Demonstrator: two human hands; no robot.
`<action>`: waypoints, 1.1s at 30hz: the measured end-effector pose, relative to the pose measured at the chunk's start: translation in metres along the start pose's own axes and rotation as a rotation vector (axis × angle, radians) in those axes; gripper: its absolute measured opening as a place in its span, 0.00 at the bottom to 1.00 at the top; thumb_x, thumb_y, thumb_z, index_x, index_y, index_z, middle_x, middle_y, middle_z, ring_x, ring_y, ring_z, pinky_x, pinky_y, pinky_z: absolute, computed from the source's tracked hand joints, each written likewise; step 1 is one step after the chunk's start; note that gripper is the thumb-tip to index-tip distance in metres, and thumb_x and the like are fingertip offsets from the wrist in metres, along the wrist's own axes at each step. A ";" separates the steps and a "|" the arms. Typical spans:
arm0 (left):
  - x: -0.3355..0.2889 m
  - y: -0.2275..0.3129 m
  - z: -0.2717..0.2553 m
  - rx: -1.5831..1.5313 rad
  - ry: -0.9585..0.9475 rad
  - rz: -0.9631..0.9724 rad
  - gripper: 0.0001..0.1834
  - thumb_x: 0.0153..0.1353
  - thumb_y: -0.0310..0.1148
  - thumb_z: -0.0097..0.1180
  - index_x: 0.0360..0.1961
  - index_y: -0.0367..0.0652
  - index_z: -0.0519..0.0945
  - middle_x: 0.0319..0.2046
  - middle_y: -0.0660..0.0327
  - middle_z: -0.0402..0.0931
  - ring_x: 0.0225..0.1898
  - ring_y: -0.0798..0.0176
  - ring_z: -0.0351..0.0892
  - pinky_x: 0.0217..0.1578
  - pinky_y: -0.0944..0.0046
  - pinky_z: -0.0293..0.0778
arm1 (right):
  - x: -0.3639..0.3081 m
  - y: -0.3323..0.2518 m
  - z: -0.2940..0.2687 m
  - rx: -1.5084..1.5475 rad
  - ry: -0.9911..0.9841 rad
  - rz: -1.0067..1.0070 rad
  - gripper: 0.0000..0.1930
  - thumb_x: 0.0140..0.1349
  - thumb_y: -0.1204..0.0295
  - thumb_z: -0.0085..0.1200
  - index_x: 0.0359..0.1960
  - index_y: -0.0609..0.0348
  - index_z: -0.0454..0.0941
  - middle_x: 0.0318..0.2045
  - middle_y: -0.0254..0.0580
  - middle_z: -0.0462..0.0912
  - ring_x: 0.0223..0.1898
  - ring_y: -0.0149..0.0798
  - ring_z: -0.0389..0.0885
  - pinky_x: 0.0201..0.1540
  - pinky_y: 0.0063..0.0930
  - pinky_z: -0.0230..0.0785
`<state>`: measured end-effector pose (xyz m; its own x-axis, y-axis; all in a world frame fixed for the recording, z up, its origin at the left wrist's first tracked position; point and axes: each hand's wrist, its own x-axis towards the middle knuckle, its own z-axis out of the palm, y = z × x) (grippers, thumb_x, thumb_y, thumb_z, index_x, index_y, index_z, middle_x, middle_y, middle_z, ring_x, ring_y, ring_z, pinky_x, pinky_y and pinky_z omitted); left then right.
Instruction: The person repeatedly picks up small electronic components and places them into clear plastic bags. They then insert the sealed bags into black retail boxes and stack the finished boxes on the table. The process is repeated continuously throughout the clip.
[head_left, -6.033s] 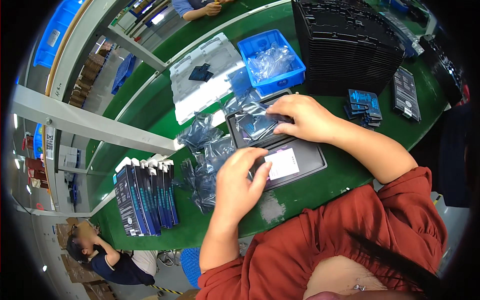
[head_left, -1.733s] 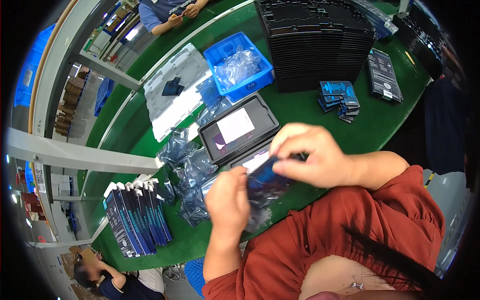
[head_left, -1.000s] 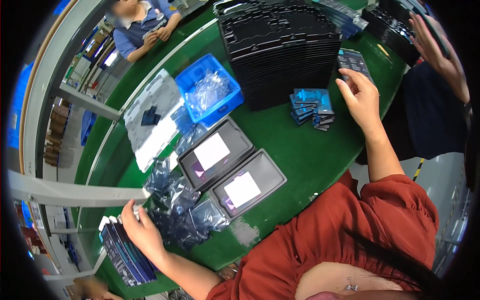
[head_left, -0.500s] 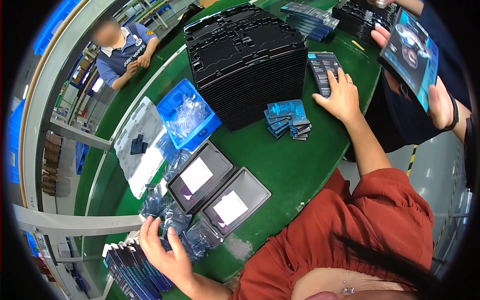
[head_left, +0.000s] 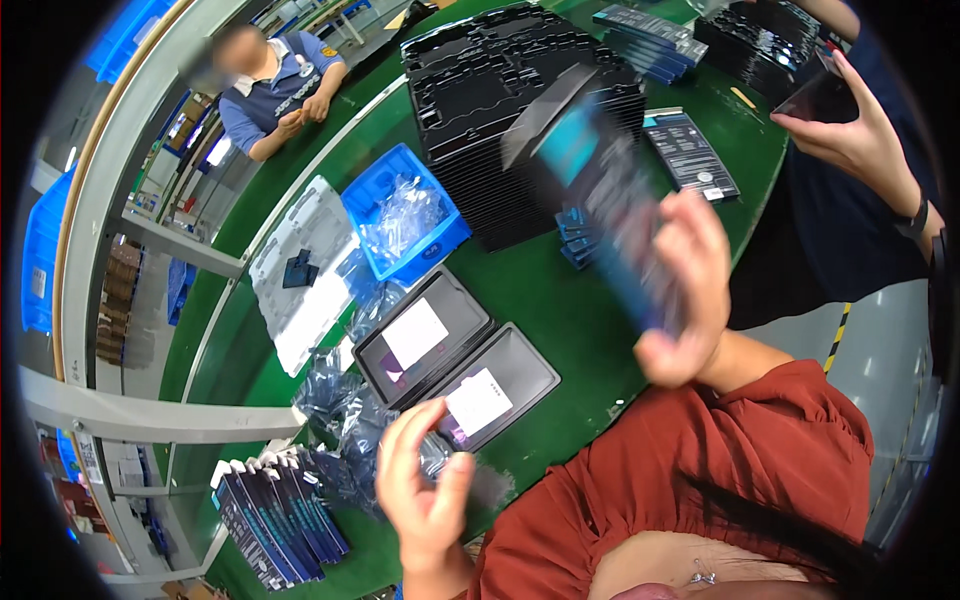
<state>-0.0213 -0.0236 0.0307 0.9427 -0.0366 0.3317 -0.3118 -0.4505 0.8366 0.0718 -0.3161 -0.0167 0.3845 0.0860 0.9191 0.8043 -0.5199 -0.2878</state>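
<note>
My right hand (head_left: 690, 290) grips a dark blue cardboard box (head_left: 615, 205), blurred by motion. At the box's upper end a flap stands up. My left hand (head_left: 425, 490) is open, its fingers spread over the near end of two black plastic trays (head_left: 525, 365). Each tray carries a white card (head_left: 478, 403). Clear plastic bags (head_left: 345, 395) lie crumpled left of the trays. Small blue cards (head_left: 573, 240) are partly hidden behind the held box. Farther right, another printed box (head_left: 690, 155) lies flat on the table.
A tall stack of black trays (head_left: 470, 110) stands at the back. A blue bin (head_left: 430, 240) holds clear plastic pieces. Several boxes (head_left: 275, 520) stand at the lower left, beside a metal frame (head_left: 150, 400). A co-worker's hand (head_left: 865, 140) holds something dark at the right; another person sits opposite.
My right hand has lifted a box off the table and brought it toward the middle. My left hand has shifted right. The co-worker no longer holds up the large printed box.
</note>
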 end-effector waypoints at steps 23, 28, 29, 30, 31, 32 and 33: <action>-0.015 -0.036 -0.019 -0.148 -0.259 -0.193 0.26 0.67 0.47 0.50 0.56 0.35 0.74 0.44 0.52 0.81 0.45 0.60 0.81 0.46 0.64 0.74 | 0.026 -0.041 0.060 0.610 -0.527 -0.238 0.10 0.52 0.76 0.58 0.38 0.59 0.80 0.50 0.55 0.76 0.51 0.51 0.75 0.51 0.41 0.70; -0.017 -0.051 -0.023 -0.228 -0.451 -0.173 0.25 0.67 0.45 0.50 0.55 0.35 0.75 0.44 0.51 0.81 0.46 0.58 0.82 0.46 0.64 0.74 | 0.025 -0.037 0.052 0.727 -0.551 -0.350 0.10 0.55 0.73 0.58 0.39 0.55 0.80 0.58 0.47 0.72 0.57 0.48 0.71 0.53 0.44 0.69; -0.017 -0.053 -0.026 -0.229 -0.495 -0.180 0.23 0.67 0.42 0.50 0.56 0.35 0.75 0.45 0.51 0.81 0.47 0.55 0.82 0.47 0.63 0.74 | 0.024 -0.038 0.051 0.713 -0.553 -0.383 0.10 0.55 0.72 0.58 0.40 0.54 0.80 0.59 0.46 0.72 0.58 0.48 0.71 0.53 0.44 0.69; -0.017 -0.052 -0.026 -0.244 -0.521 -0.183 0.23 0.67 0.41 0.50 0.55 0.35 0.75 0.45 0.50 0.81 0.46 0.55 0.82 0.47 0.62 0.74 | 0.023 -0.039 0.051 0.709 -0.555 -0.418 0.10 0.56 0.72 0.58 0.40 0.54 0.79 0.60 0.45 0.71 0.58 0.48 0.70 0.53 0.44 0.70; -0.016 -0.049 -0.026 -0.260 -0.547 -0.185 0.22 0.67 0.40 0.50 0.55 0.35 0.75 0.45 0.50 0.81 0.46 0.54 0.82 0.47 0.62 0.74 | 0.023 -0.041 0.051 0.704 -0.573 -0.458 0.09 0.56 0.71 0.57 0.39 0.53 0.79 0.60 0.45 0.71 0.59 0.47 0.69 0.54 0.44 0.69; -0.015 -0.047 -0.025 -0.275 -0.573 -0.188 0.21 0.67 0.39 0.50 0.55 0.35 0.75 0.44 0.49 0.81 0.46 0.53 0.82 0.47 0.62 0.74 | 0.024 -0.044 0.049 0.699 -0.590 -0.499 0.09 0.57 0.70 0.56 0.39 0.53 0.79 0.61 0.44 0.70 0.60 0.47 0.68 0.55 0.45 0.69; -0.014 -0.046 -0.024 -0.293 -0.605 -0.187 0.21 0.67 0.38 0.50 0.55 0.35 0.75 0.44 0.49 0.81 0.46 0.53 0.82 0.47 0.61 0.74 | 0.024 -0.046 0.047 0.687 -0.607 -0.537 0.08 0.57 0.69 0.55 0.38 0.52 0.79 0.61 0.43 0.70 0.61 0.47 0.67 0.55 0.45 0.68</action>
<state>-0.0233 0.0190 -0.0023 0.8577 -0.5107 -0.0595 -0.0767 -0.2415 0.9674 0.0652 -0.2497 0.0057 -0.0874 0.6700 0.7372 0.9461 0.2875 -0.1490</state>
